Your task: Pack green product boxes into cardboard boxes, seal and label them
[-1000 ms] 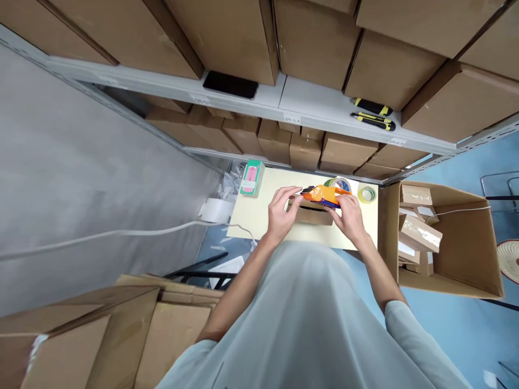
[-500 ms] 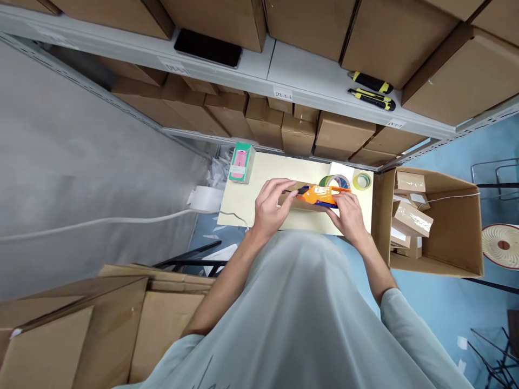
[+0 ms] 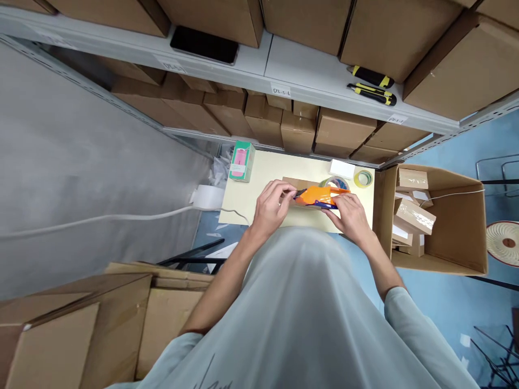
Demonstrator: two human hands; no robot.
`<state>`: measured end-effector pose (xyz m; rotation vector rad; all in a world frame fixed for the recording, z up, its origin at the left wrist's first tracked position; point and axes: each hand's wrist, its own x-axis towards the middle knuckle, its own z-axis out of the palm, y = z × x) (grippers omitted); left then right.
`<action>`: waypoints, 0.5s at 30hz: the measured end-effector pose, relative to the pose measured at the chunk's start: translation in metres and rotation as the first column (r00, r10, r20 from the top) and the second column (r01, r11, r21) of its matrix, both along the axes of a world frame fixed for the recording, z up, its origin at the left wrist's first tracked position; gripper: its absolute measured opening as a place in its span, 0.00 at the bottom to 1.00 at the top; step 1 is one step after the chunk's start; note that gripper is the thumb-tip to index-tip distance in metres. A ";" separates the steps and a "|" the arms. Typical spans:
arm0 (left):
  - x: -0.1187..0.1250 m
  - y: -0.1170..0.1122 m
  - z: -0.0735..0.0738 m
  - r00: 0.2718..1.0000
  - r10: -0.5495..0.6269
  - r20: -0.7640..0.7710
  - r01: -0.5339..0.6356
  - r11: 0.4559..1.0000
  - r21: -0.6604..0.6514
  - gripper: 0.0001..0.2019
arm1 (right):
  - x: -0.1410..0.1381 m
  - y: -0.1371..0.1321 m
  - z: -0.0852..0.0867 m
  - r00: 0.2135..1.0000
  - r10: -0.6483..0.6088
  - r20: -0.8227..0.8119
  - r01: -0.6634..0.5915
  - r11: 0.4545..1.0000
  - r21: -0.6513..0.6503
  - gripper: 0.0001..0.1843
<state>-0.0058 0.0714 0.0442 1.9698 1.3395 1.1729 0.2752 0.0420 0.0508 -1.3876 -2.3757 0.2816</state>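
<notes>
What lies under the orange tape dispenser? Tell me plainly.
A flat cardboard box on the table. The left hand rests on its left end, the right hand holds the tape dispenser on top. Hands and dispenser cover most of its lid, so any seam is hidden.

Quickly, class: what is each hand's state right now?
Left hand: curled on the cardboard box; grip cannot be told.
Right hand: closed on the orange tape dispenser.

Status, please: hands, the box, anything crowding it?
Right hand grips orange tape dispenser atop small cardboard box. Left hand clamps the box's left end. Two tape rolls close behind on table, not blocking.
</notes>
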 end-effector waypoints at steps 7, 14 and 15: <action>-0.008 -0.021 -0.029 0.998 -0.049 0.048 0.067 0.858 -0.509 0.12 | 0.002 -0.013 0.006 0.995 0.070 0.075 -0.036 0.924 -0.380 0.16; -0.018 -0.037 -0.056 0.993 -0.057 0.106 0.116 0.681 -0.723 0.15 | 0.008 -0.013 0.037 0.984 0.036 0.174 0.105 0.674 -0.732 0.18; -0.023 -0.035 -0.057 0.996 -0.024 0.081 0.075 0.687 -0.723 0.16 | 0.011 -0.010 0.041 0.985 0.016 0.171 0.117 0.667 -0.736 0.19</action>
